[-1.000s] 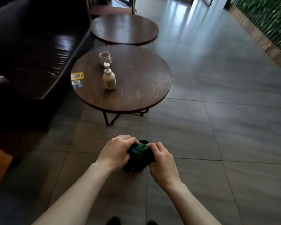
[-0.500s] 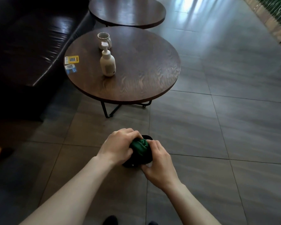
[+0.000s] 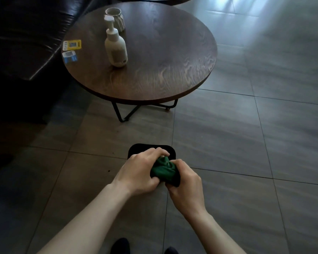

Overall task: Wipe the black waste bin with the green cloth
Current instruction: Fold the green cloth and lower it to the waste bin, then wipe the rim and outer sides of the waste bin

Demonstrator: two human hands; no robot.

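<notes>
Hands (image 3: 162, 177) round green cloth (image 3: 164, 170) above black waste bin (image 3: 136, 149), round table (image 3: 154, 70) beyond

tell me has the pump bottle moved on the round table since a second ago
No. The pump bottle stands just in front of the white cup and right of the two cards on the round table, as before; only the camera shifted.

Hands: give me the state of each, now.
Left hand: fingers closed on the cloth, over the bin.
Right hand: fingers closed on the cloth too.
</notes>
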